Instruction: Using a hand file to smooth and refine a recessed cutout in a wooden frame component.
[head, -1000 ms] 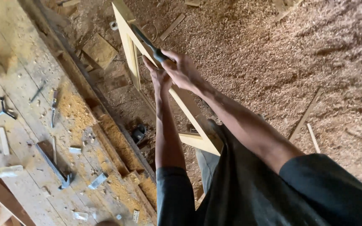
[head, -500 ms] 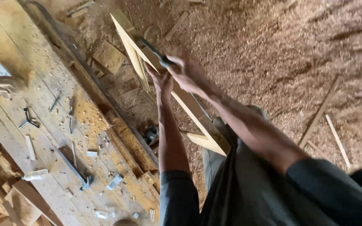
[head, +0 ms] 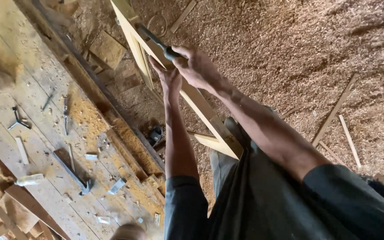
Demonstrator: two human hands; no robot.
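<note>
The floor [head: 290, 49] is covered w/ sawdust & shavings, loose thin sticks [head: 334, 111] being scattered over it at the right. A long plank workbench [head: 36, 111] is seen along the left, dusted w/ chips; a hammer [head: 72, 171], a small dark metal tool [head: 18, 119] & offcuts are laid on it, well apart from the hands. A pale wooden frame [head: 201, 106] is held out in front of the body, one end propped against the thigh, the other end raised away over the floor just beside the bench edge. The frame rail is gripped from beneath by the left hand [head: 167, 78], fingers closed round it. A dark-handled tool [head: 156, 42], prob. a chisel or screwdriver, is clenched in the right hand [head: 198, 66], its shaft laid along the rail & pointed toward the far joint; the tip itself can't be made out. For the work to be done well, the frame should be kept braced firm against the leg, the tool kept in line w/ the rail, pressure applied steadily, & the left fingers kept behind the tip, not ahead of it.
</note>
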